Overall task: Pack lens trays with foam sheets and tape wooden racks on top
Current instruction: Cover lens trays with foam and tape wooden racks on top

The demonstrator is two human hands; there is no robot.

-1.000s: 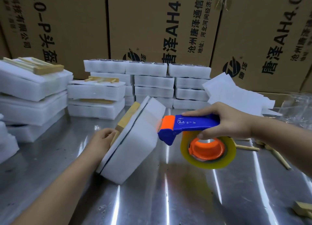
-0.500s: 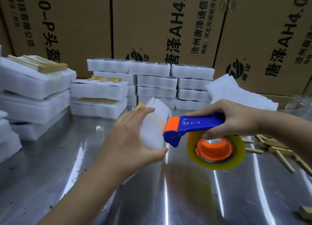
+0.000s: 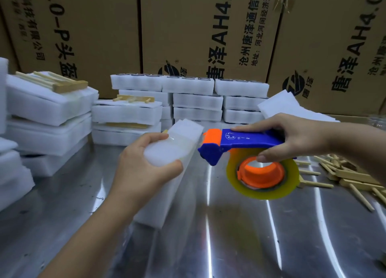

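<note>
Head view, centre frame: our left hand (image 3: 146, 173) curls round the foam-packed tray (image 3: 181, 135), stood on edge on the steel table (image 3: 250, 236), we judge so tape can wrap it. Right of centre, our right hand (image 3: 292, 135) grips the tape dispenser (image 3: 246, 142), cutter just beside the tray.

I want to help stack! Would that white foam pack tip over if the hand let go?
Probably yes: the foam pack stands on a narrow edge, steadied by the left hand. It may also slide, since the metal table looks shiny.
</note>
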